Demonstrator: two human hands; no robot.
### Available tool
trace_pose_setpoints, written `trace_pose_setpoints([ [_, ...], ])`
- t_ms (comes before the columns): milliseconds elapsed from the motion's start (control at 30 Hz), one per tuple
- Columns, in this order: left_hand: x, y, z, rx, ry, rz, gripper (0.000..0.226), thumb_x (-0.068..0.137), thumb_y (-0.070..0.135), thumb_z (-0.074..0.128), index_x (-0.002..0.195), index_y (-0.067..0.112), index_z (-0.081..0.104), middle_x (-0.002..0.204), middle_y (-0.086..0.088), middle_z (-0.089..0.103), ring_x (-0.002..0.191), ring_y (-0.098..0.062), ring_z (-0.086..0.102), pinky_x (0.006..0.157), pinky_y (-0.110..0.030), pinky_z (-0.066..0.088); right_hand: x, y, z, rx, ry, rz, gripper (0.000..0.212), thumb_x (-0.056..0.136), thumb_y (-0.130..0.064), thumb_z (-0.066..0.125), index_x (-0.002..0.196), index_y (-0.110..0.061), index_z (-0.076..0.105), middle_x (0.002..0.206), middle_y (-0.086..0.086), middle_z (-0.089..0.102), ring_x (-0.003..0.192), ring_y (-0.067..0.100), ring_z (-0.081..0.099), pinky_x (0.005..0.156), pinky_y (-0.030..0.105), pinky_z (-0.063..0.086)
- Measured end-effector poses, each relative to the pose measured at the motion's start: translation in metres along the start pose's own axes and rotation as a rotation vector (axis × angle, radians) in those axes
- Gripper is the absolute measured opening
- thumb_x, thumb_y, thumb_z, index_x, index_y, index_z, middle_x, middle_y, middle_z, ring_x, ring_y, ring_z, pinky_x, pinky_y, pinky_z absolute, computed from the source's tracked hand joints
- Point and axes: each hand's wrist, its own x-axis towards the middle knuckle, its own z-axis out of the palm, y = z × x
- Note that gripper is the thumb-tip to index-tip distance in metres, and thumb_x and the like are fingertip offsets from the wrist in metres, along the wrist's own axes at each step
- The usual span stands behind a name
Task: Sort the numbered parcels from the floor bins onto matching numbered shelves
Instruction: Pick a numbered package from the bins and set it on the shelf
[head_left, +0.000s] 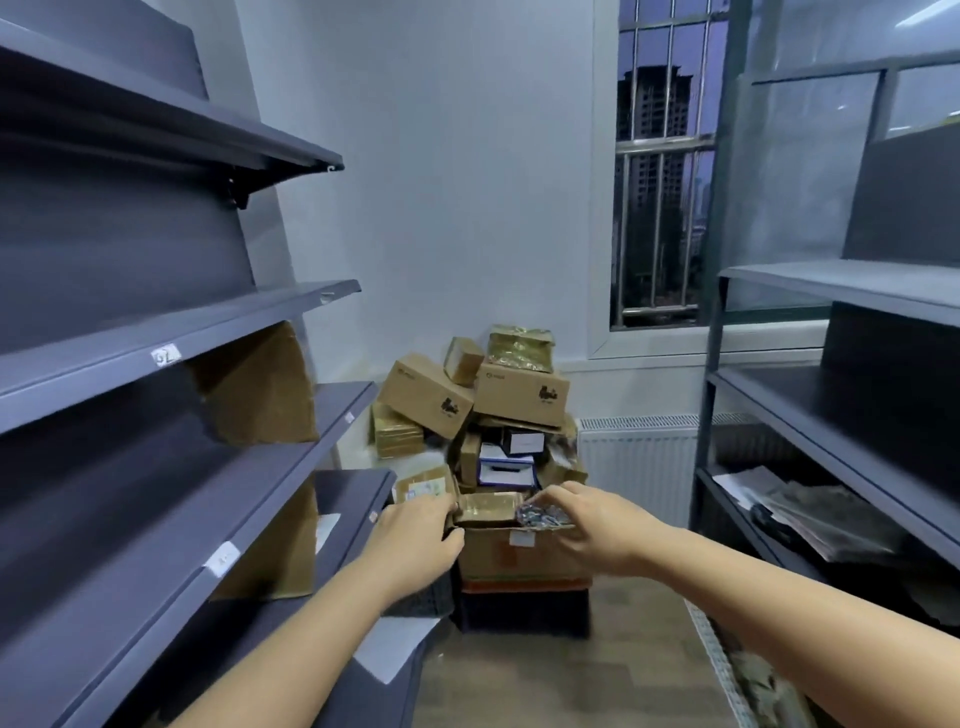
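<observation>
A heap of cardboard parcels fills the far corner, piled over a dark floor bin. At the front of the heap a large brown carton carries a gold-brown parcel on top. My left hand grips the left end of that gold-brown parcel. My right hand pinches a small shiny bluish packet lying beside it. Grey shelves with small white number labels run along the left and hold brown parcels.
A second grey shelf unit stands on the right with grey bags on its low shelf. A white radiator and a barred window lie behind the heap. Wood floor runs between the shelves.
</observation>
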Motion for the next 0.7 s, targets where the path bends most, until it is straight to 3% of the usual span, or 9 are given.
trace_pose_setpoints([
  [200, 0.132, 0.002, 0.01, 0.003, -0.03, 0.038, 0.034, 0.098, 0.032, 0.041, 0.126, 0.017, 0.052, 0.119, -0.005, 0.06, 0.108, -0.025, 0.056, 0.083, -0.033, 0.042, 0.1, 0.078, 0.0, -0.023, 0.005, 0.02, 0.045, 0.097, -0.027, 0.05, 0.14, -0.023, 0.04, 0.14, 0.001, 0.047, 0.12, 0.02, 0.051, 0.096, 0.031, 0.043],
  [400, 0.289, 0.003, 0.011, 0.005, 0.033, 0.027, 0.041, 0.097, 0.035, 0.042, 0.134, 0.02, 0.05, 0.133, -0.001, 0.055, 0.121, -0.023, 0.052, 0.103, -0.039, 0.04, 0.226, 0.168, -0.026, -0.039, 0.038, 0.003, 0.046, 0.095, -0.027, 0.053, 0.139, -0.021, 0.041, 0.141, 0.003, 0.047, 0.123, 0.021, 0.05, 0.101, 0.034, 0.042],
  [600, 0.41, -0.006, 0.028, 0.013, 0.016, -0.003, 0.045, 0.098, 0.039, 0.042, 0.138, 0.02, 0.046, 0.138, 0.001, 0.052, 0.124, -0.019, 0.05, 0.104, -0.037, 0.037, 0.33, 0.242, -0.033, 0.014, 0.009, 0.034, 0.049, 0.095, -0.023, 0.053, 0.141, -0.02, 0.04, 0.144, 0.003, 0.045, 0.128, 0.02, 0.046, 0.105, 0.032, 0.039],
  [700, 0.472, -0.009, 0.036, 0.02, 0.019, -0.003, 0.039, 0.098, 0.039, 0.041, 0.131, 0.02, 0.051, 0.132, 0.001, 0.056, 0.119, -0.02, 0.053, 0.1, -0.037, 0.037, 0.376, 0.278, -0.025, 0.006, -0.021, 0.046, 0.05, 0.094, -0.022, 0.052, 0.142, -0.02, 0.039, 0.145, 0.004, 0.043, 0.129, 0.02, 0.045, 0.104, 0.032, 0.04],
])
